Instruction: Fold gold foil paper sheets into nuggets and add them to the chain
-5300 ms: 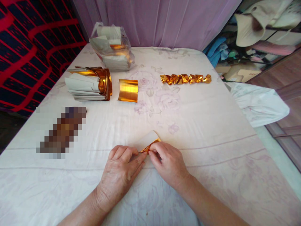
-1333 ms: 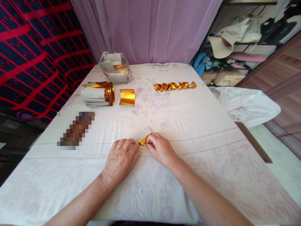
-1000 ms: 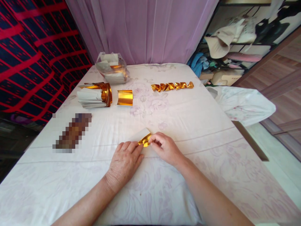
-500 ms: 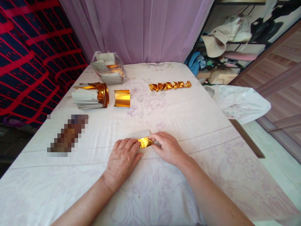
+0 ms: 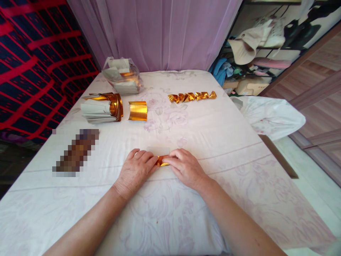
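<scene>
Where the two hands meet at the near middle of the table, a small gold foil paper (image 5: 162, 161) lies flat on the white floral cloth (image 5: 213, 142), its pale reverse side showing as a strip just beyond the fingers. The left hand (image 5: 134, 172) presses down on its left end with fingers curled close together, and the right hand (image 5: 185, 167) pinches its right end, fingertips narrowed onto the fold; both hands cover most of the sheet, so its full shape cannot be told.

Farther off and to the left sits a stack of foil sheets (image 5: 102, 108), gold edges curling up, with a single curled gold sheet (image 5: 137, 111) just beside it on the right. Beyond these, at the far left, is a clear plastic bag (image 5: 122, 75) holding more sheets. At the far middle, well apart from the hands, a row of folded gold pieces (image 5: 191, 96) lies in a line. A blurred brown patch (image 5: 76, 153) lies on the cloth to the left of the hands. A purple curtain (image 5: 165, 32) hangs behind the table, and a white cloth bundle (image 5: 269, 115) rests off the right edge.
</scene>
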